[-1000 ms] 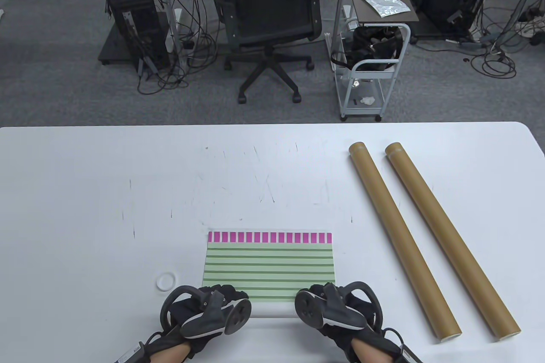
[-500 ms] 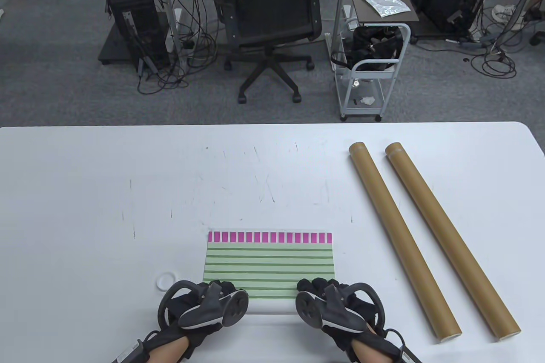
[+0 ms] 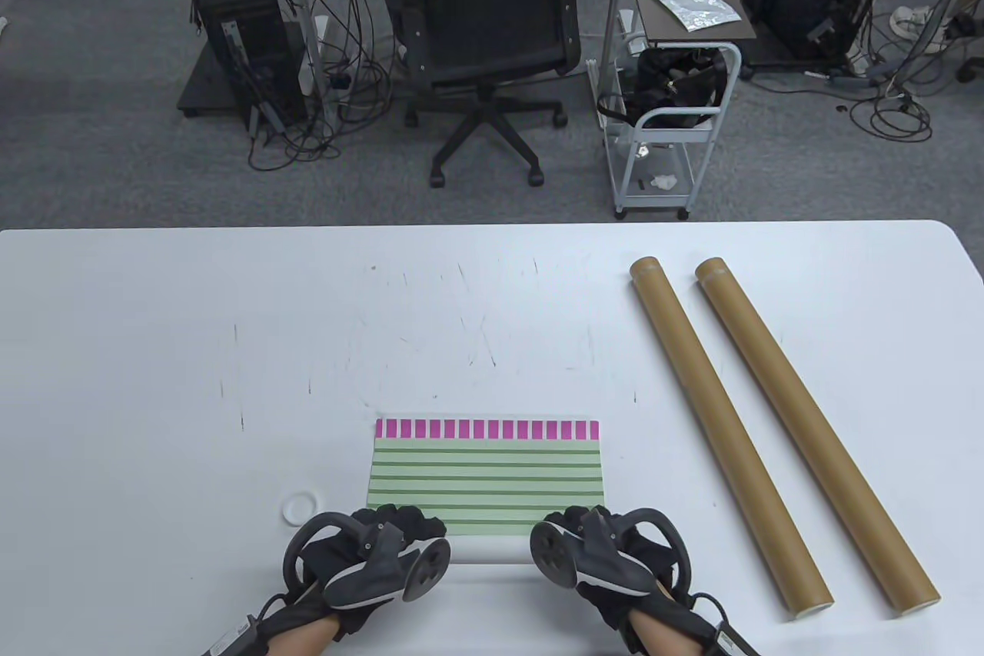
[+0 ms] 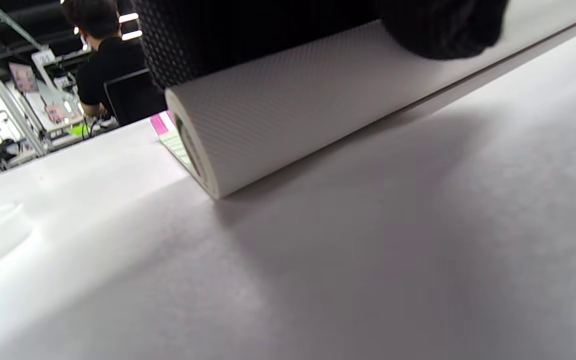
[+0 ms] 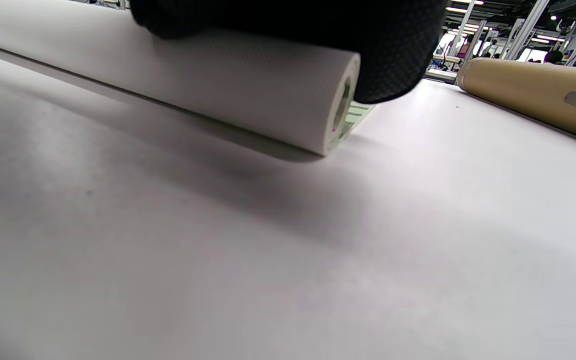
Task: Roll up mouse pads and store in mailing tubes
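1. Nearest to the person, the left hand (image 3: 369, 560) and the right hand (image 3: 607, 556) press on the two ends of the rolled part of the mouse pad (image 3: 486, 475), palms down — each hand holds the roll against the bench (image 3: 154, 348); the fingers are hidden by the gloves and trackers.
2. The roll (image 4: 288, 105) shows a white dotted underside, probably grippy rubber. The pad looks soft and light, so it will likely spring open if released — best to hold it near both ends.
3. Beyond the hands, the striped part lies flat, with a pink edge farthest away.
4. To the right, well apart, lie two cardboard tubes (image 3: 726, 429), stiff and light, which may roll.
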